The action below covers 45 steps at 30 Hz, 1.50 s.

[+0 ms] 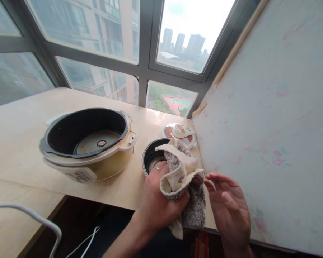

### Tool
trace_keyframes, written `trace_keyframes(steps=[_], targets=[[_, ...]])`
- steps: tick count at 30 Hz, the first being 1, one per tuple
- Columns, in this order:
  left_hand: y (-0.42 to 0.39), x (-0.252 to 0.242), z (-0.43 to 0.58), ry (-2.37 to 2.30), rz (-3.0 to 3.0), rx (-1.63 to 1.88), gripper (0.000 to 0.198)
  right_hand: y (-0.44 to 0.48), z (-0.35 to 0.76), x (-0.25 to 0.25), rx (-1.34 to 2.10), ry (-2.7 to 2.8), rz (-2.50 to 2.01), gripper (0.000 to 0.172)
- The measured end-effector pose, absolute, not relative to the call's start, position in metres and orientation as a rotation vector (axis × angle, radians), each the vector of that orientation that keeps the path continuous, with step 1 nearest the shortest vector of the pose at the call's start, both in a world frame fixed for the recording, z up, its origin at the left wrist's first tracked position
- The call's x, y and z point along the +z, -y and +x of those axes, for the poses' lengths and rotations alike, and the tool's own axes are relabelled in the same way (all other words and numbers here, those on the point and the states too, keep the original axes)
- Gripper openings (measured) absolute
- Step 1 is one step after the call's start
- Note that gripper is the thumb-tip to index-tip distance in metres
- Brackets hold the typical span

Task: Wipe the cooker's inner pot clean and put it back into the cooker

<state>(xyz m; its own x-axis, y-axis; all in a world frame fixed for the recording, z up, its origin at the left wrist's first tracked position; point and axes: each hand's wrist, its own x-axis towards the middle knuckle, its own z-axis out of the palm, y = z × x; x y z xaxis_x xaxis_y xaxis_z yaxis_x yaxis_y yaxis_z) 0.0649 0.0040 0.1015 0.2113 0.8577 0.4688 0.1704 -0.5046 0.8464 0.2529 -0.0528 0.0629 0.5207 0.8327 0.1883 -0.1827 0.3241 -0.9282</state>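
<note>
My left hand (161, 200), with a ring on one finger, is closed around a bunched grey and cream cloth (195, 204). The cloth hangs down over the table's front edge and hides part of a small dark pot (146, 154) just behind it. To the right of the cloth, my right hand (230, 208) is raised with its palm turned inward and fingers apart; its fingertips are close to the cloth's edge. Whether they touch it I cannot tell. Nothing shows in the right hand.
On the left stands an open pressure cooker body (118, 163) with a black interior. A white and brown lid (180, 133) lies by the papered wall (271, 125). Windows (144, 53) rise behind the wooden table (110, 191). A white cord (34, 215) runs at the lower left.
</note>
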Motion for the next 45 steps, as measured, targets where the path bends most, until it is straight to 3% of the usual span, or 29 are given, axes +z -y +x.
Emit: trace_keyframes(steps=[5, 11, 14, 19, 24, 33, 40, 45], targets=[[-0.015, 0.109, 0.095, -0.866, 1.848, 1.286, 0.014, 0.059, 0.25, 0.07, 0.918, 0.946, -1.06, 0.081], [-0.032, 0.104, 0.118, -0.924, 1.679, 1.178, 0.01, 0.038, 0.26, 0.055, 0.819, 1.23, -1.101, 0.108], [-0.036, 0.106, 0.122, -0.905, 1.572, 1.146, 0.024, 0.022, 0.26, 0.057, 0.77, 1.418, -1.171, 0.117], [-0.038, 0.113, 0.117, -0.987, 1.551, 0.92, 0.048, -0.009, 0.25, 0.069, 0.738, 1.367, -1.234, 0.106], [-0.039, 0.114, 0.109, -1.11, 1.603, 0.796, 0.057, -0.031, 0.243, 0.066, 0.747, 1.234, -1.326, 0.092], [-0.046, 0.075, 0.095, -1.101, 1.412, 1.061, 0.086, -0.059, 0.257, 0.069, 0.636, 1.173, -1.449, 0.075], [-0.044, 0.037, 0.056, -1.4, 1.531, 1.487, 0.055, -0.076, 0.285, 0.087, 0.663, 1.307, -1.605, 0.063], [-0.055, -0.008, 0.052, -1.637, 1.531, 1.405, 0.068, -0.093, 0.278, 0.09, 0.864, 1.686, -1.773, 0.063]])
